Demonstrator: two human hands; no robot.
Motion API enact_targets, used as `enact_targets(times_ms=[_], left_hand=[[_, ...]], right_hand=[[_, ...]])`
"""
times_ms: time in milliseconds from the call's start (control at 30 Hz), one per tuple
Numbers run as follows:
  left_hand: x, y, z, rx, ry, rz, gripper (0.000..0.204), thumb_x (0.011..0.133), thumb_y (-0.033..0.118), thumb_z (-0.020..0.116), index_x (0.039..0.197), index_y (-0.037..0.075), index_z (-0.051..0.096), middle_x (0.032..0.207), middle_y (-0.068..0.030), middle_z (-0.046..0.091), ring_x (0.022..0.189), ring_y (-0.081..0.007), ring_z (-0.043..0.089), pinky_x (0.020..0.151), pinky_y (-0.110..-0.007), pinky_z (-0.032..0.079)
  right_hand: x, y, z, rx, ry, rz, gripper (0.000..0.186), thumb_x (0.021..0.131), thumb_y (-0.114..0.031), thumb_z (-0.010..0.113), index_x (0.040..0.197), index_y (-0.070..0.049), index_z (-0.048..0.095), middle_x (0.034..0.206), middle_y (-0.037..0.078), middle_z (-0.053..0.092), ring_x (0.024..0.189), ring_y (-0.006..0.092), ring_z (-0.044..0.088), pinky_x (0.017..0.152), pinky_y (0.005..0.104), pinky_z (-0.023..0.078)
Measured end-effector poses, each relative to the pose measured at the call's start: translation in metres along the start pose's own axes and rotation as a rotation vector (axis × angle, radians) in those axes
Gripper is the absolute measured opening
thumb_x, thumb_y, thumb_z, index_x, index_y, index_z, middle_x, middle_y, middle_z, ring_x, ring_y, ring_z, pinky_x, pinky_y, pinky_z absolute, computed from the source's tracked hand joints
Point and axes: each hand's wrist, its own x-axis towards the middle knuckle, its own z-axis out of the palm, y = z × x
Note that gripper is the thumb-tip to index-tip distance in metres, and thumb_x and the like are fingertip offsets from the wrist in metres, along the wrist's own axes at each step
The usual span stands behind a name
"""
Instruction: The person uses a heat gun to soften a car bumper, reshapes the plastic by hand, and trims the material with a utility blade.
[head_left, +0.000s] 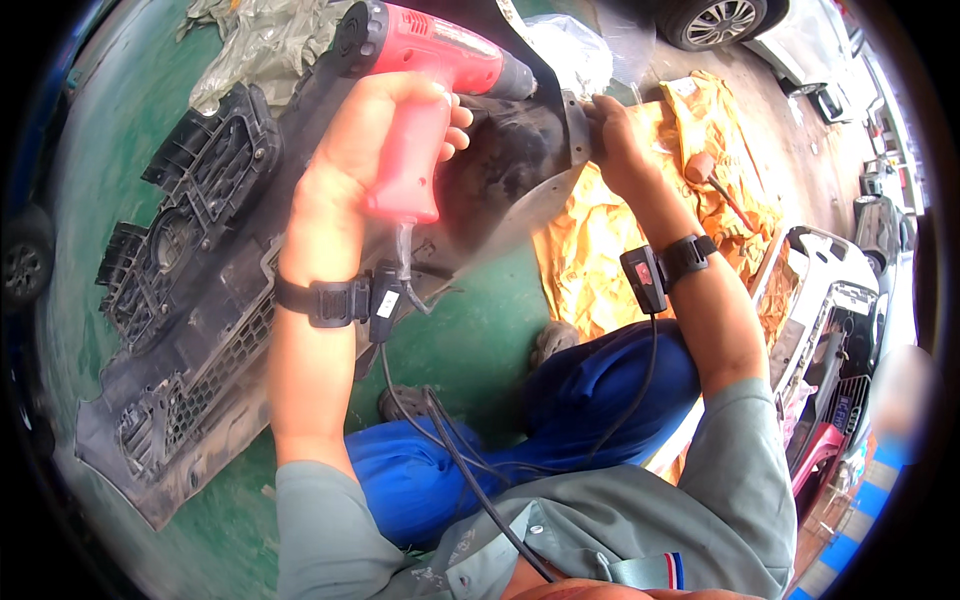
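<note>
Free passage: below the fingers [460, 117] of the left hand [372, 122] and right hand [622, 145], between the forearms [314, 390]. Obstacles: the red heat gun [408, 155], its nozzle [517, 78] jutting rightward past the left fingers; its cord [404, 252], below them; the dark panel [508, 150], between both hands' fingers; the mallet [700, 167], right of the right fingers.

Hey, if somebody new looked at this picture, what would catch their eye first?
Probably the red heat gun at the top, held in the left hand, its nozzle pointing rightward. Next, the right hand at the edge of a dark, curved panel. Then the crumpled yellow-orange sheet right of centre, a mallet lying on it.
</note>
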Motion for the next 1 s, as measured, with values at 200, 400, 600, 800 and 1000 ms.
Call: enact_targets(times_ms=[200,400,600,800,1000], left_hand=[[-0.01,-0.003,0.003,0.033,0.005,-0.02,0.035,0.083,0.017,0.063,0.108,-0.008,0.063,0.091,-0.017,0.07,0.07,-0.0233,0.068,0.063,-0.03,0.059],[-0.012,-0.007,0.003,0.059,-0.03,-0.052,0.039,0.085,0.02,0.061,0.113,-0.008,0.062,0.093,-0.0171,0.069,0.072,-0.0236,0.069,0.064,-0.03,0.059],[-0.014,-0.006,0.005,0.022,-0.047,-0.067,0.038,0.085,0.02,0.061,0.112,-0.008,0.062,0.093,-0.0164,0.069,0.072,-0.023,0.068,0.064,-0.03,0.059],[-0.011,-0.008,0.003,-0.008,-0.066,-0.078,0.038,0.085,0.02,0.062,0.111,-0.007,0.063,0.093,-0.0159,0.069,0.072,-0.0221,0.068,0.064,-0.029,0.059],[-0.015,-0.005,-0.001,-0.021,-0.037,-0.041,0.038,0.085,0.02,0.062,0.111,-0.007,0.063,0.093,-0.0157,0.069,0.071,-0.0213,0.068,0.063,-0.028,0.059]], right_hand=[[-0.031,-0.015,-0.011,-0.53,-0.093,-0.124,0.041,0.094,-0.036,0.062,0.105,0.003,0.069,0.094,0.007,0.068,0.081,0.016,0.065,0.074,0.0299,0.054],[-0.052,-0.024,-0.009,-1.068,-0.193,-0.237,0.051,0.087,-0.044,0.068,0.094,0.007,0.071,0.081,0.013,0.069,0.076,0.0205,0.067,0.07,0.0343,0.053],[-0.056,-0.02,-0.005,-1.192,-0.251,-0.169,0.069,0.082,-0.064,0.072,0.089,0.005,0.072,0.075,0.011,0.069,0.068,0.0208,0.067,0.062,0.0338,0.052],[-0.052,-0.008,-0.007,-1.217,-0.087,-0.216,0.065,0.081,-0.058,0.073,0.089,0.006,0.072,0.075,0.016,0.07,0.072,0.0248,0.069,0.066,0.0376,0.053],[-0.058,-0.012,0.009,-1.279,0.027,-0.301,0.057,0.074,-0.046,0.07,0.082,0.011,0.069,0.075,0.027,0.068,0.073,0.0367,0.069,0.072,0.0445,0.053]])
